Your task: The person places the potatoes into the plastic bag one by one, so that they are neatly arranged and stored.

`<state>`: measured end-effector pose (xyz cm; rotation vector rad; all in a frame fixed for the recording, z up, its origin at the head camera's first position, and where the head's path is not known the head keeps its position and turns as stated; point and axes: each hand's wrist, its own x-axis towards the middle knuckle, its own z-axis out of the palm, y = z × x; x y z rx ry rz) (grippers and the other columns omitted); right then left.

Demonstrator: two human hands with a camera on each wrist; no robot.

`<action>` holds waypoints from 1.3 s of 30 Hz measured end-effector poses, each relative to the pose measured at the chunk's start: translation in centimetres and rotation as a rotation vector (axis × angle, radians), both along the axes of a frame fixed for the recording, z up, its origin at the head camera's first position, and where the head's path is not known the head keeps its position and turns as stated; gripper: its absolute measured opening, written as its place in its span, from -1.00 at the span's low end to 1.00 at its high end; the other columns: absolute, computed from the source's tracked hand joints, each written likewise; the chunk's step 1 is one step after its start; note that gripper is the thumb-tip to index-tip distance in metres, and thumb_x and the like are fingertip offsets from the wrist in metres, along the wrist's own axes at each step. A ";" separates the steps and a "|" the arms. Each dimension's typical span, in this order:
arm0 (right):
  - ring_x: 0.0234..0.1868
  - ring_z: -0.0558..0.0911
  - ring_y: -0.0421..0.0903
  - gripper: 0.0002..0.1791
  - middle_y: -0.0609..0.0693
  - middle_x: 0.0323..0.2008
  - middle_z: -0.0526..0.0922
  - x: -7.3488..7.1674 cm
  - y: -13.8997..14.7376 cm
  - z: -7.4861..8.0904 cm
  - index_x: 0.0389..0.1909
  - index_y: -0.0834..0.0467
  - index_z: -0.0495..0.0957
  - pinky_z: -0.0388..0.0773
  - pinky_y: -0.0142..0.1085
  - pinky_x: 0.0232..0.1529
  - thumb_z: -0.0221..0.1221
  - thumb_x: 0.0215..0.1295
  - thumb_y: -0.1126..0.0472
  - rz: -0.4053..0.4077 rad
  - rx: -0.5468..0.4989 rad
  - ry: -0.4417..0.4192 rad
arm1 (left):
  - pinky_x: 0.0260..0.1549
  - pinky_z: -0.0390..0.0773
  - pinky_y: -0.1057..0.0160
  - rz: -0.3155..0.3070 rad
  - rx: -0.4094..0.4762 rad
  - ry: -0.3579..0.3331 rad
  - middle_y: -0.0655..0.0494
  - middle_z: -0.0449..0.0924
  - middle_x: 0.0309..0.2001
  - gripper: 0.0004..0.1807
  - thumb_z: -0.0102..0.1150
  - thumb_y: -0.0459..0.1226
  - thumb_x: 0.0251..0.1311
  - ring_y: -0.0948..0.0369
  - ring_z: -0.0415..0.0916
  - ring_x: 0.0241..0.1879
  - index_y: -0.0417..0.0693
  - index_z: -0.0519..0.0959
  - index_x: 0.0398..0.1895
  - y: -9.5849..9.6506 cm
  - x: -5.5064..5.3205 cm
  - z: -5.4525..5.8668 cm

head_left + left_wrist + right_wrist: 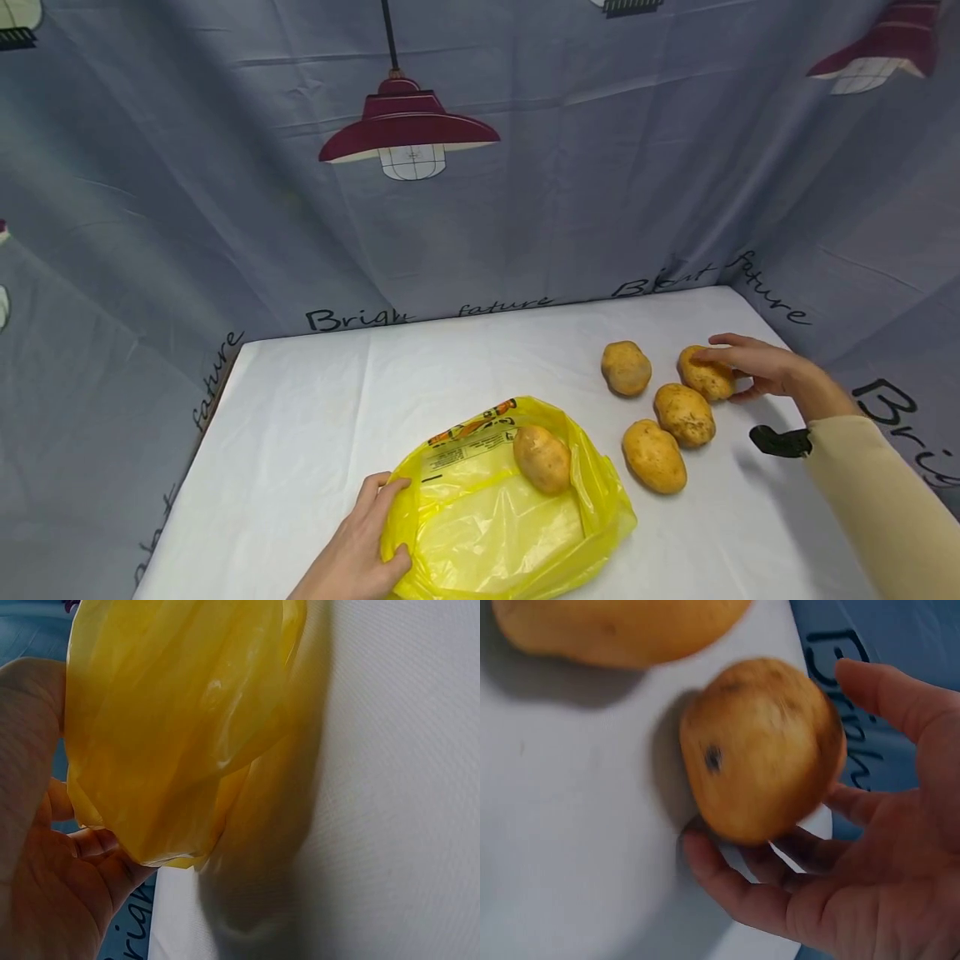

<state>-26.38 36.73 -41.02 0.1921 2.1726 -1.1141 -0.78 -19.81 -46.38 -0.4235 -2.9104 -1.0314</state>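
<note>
Potato farthest right [705, 372] is lying on the worktop [315, 417], just left of the nearer, right grip [772, 372], slanting longways from far left to near right. That grip is resting round it; I cannot tell if it is squeezing. The left grip [356, 537] is pinching the yellow bag [603, 504].

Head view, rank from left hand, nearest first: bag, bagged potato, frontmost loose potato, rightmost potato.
1. Bag: its left edge is in the left hand.
2. Bagged potato: inside, toward the right rear.
3. Frontmost loose potato: outside, to the right.
4. Rightmost potato: farther right and rear, at the right hand.
</note>
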 end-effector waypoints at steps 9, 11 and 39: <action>0.01 0.39 0.25 -0.05 0.45 0.13 0.20 -0.7 -1.7 -0.9 0.43 0.37 -0.04 0.59 0.02 -0.16 0.18 0.35 -0.16 0.059 0.135 0.049 | -0.17 0.53 0.24 -0.013 -0.008 0.002 0.20 0.25 0.18 -0.27 0.24 -0.35 -0.16 0.22 0.45 -0.07 -0.11 0.42 0.27 0.2 0.0 -0.1; -0.01 0.40 0.23 -0.08 0.43 0.10 0.22 -0.6 -1.8 -0.9 0.40 0.37 0.01 0.59 0.02 -0.17 0.19 0.34 -0.14 0.060 0.147 0.054 | -0.16 0.53 0.24 -0.015 -0.005 -0.009 0.20 0.25 0.19 -0.26 0.24 -0.35 -0.15 0.22 0.44 -0.07 -0.11 0.42 0.28 0.2 0.0 0.0; -0.20 0.53 0.02 -0.11 0.23 -0.01 0.47 1.9 -8.9 6.8 0.35 0.28 0.21 0.58 -0.11 -0.33 0.29 0.22 -0.21 0.274 0.171 0.206 | -0.18 0.53 0.25 -0.012 -0.001 0.030 0.22 0.25 0.17 -0.27 0.25 -0.35 -0.15 0.22 0.45 -0.10 -0.13 0.42 0.27 -0.1 0.0 0.1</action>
